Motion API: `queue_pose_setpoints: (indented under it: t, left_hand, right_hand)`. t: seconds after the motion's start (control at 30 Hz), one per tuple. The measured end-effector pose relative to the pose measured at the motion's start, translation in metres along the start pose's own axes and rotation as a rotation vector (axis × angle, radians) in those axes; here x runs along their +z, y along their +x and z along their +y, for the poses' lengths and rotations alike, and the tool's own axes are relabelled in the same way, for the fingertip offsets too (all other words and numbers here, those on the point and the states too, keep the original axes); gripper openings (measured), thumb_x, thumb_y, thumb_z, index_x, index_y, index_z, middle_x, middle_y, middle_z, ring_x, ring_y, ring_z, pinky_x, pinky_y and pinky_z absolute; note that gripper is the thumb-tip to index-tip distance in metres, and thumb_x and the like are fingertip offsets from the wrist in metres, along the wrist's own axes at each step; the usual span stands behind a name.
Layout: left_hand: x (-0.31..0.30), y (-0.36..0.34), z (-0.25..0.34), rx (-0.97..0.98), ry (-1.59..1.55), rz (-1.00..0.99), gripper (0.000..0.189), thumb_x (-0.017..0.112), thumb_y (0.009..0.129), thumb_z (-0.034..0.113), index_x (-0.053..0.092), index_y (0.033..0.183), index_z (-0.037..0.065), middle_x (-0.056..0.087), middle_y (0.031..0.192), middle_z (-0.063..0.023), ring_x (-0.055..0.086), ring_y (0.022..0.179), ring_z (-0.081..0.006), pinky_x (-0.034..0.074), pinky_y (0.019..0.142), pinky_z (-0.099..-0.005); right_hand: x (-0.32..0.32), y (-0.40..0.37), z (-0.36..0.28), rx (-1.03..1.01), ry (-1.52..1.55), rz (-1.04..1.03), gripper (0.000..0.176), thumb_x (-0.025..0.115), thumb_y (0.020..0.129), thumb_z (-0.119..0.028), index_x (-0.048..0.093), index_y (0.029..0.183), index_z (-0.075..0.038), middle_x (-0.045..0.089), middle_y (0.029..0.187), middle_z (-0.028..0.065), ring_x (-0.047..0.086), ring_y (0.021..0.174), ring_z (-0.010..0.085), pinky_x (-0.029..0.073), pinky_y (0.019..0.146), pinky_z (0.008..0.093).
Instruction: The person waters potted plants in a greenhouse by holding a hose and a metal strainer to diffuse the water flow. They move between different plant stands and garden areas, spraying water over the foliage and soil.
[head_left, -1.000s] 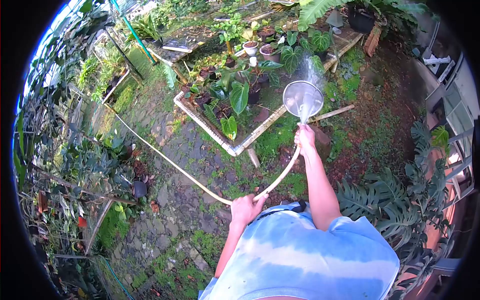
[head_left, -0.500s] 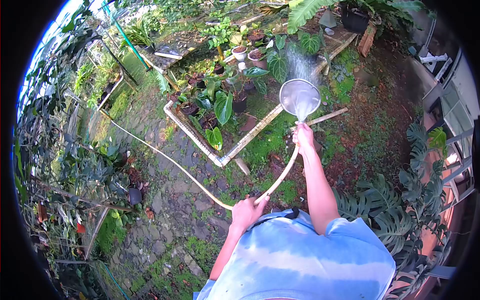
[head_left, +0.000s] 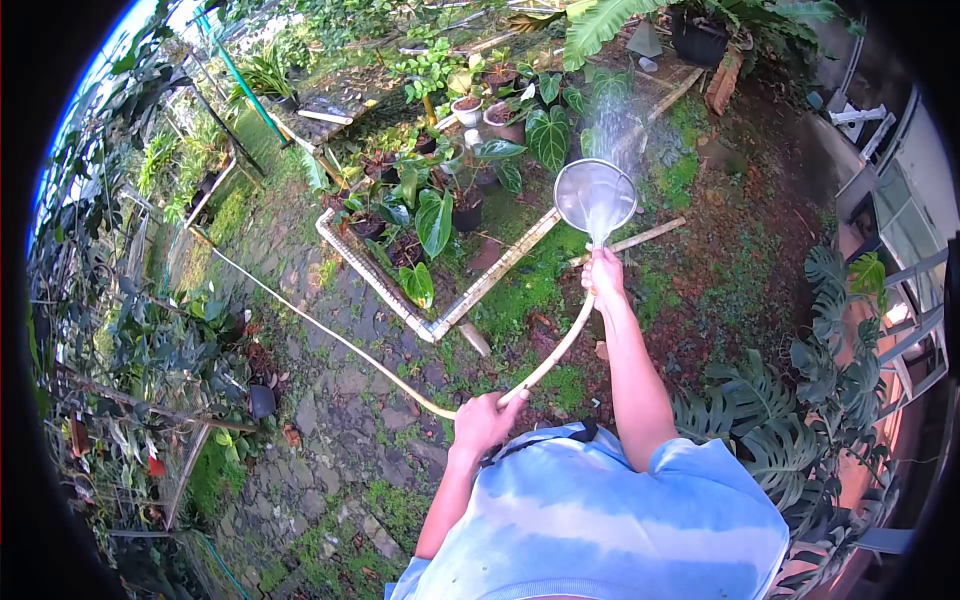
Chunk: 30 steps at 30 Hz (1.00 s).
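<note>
My right hand (head_left: pixel 603 272), stretched out ahead of me, is closed round the end of a pale yellow garden hose (head_left: pixel 556 352). A round mesh strainer (head_left: pixel 577 192) stands just beyond those fingers; how it is joined to the hose is hidden. Water hits the mesh and leaves it as a fine spray (head_left: pixel 614 122) towards leafy potted plants. Nearer my body, my left hand (head_left: pixel 484 424) wraps round the same hose, its thumb lying along it. From there the hose curves up to the right hand and trails off to the upper left across the ground.
A V-shaped bed edging (head_left: pixel 385 275) surrounds potted plants with broad leaves (head_left: pixel 434 222). White pots (head_left: pixel 467 111) stand behind. Mossy paving (head_left: pixel 330 400) lies on the left, with dense foliage beside it. Large split-leaf plants (head_left: pixel 775 430) grow at right near a building. A stick lies on the soil (head_left: pixel 655 234).
The view has shifted slightly, so the plants and bed edging sit a little further left. Both hands keep their hold on the hose, and water still sprays through the mesh.
</note>
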<state>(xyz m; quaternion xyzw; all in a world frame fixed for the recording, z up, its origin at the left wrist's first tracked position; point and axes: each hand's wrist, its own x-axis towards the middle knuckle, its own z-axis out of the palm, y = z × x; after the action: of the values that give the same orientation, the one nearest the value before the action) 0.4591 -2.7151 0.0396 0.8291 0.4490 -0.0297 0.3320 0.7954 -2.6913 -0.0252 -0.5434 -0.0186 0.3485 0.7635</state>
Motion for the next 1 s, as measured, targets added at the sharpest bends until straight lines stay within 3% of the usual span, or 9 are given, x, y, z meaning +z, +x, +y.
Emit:
queue_pose_setpoints:
  t: [1.0]
  left_hand:
    - [0.004, 0.006, 0.020, -0.007, 0.073, -0.020, 0.063, 0.051, 0.089, 0.063, 0.072, 0.080, 0.005, 0.068, 0.071, -0.0208, 0.068, 0.075, -0.0379, 0.052, 0.074, -0.0460]
  right_hand:
    - [-0.030, 0.015, -0.001, 0.015, 0.057, 0.037, 0.022, 0.042, 0.104, -0.023, 0.052, 0.111, -0.004, 0.044, 0.063, 0.0012, 0.040, 0.044, 0.0088, 0.034, 0.037, 0.0244]
